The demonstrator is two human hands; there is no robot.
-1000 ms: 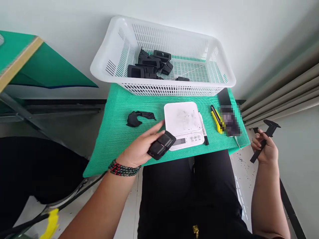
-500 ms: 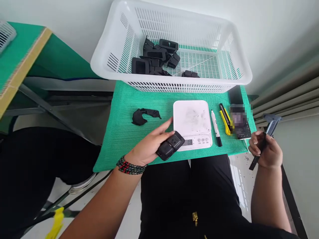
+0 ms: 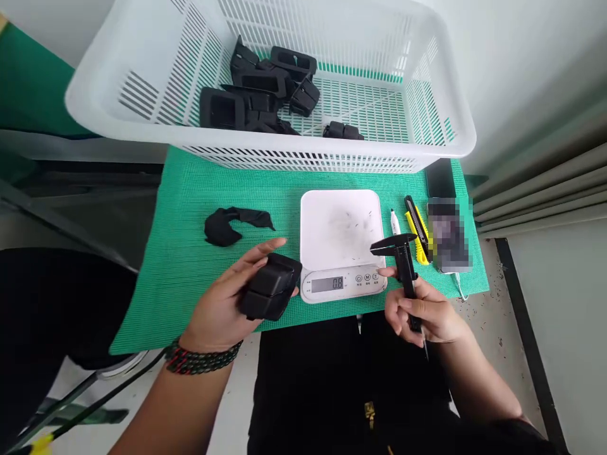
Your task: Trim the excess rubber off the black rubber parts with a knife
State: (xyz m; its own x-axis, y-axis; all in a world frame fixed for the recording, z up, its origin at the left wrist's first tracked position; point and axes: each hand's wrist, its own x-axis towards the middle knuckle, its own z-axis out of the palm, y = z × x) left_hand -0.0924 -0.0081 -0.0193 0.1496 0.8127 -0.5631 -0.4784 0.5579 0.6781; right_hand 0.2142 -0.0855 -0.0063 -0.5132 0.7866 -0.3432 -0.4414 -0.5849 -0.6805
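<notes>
My left hand (image 3: 232,297) wraps round a black moulded plastic part (image 3: 271,287), held just left of the scale's display. In my right hand (image 3: 422,309) is a black caliper (image 3: 405,272), upright with its jaws at the top pointing left over the scale's right edge. Between the two hands lies a white digital scale (image 3: 339,227); dark specks dot its bare plate and its display reads about 0.8. A curved scrap of thin black material (image 3: 232,224) rests on the green mesh cover, beyond my left hand.
A white slotted basket (image 3: 284,142) stands at the back with several black plastic parts (image 3: 258,82) in its left half. Right of the scale lie a white marker (image 3: 394,222), a yellow utility knife (image 3: 418,230) and a phone (image 3: 448,234) with a cable. At left is another person's dark-clothed leg (image 3: 57,297).
My right hand has brought the caliper in from the far right to the scale's right side. The black part has turned in my left hand. The view has shifted closer and to the right.
</notes>
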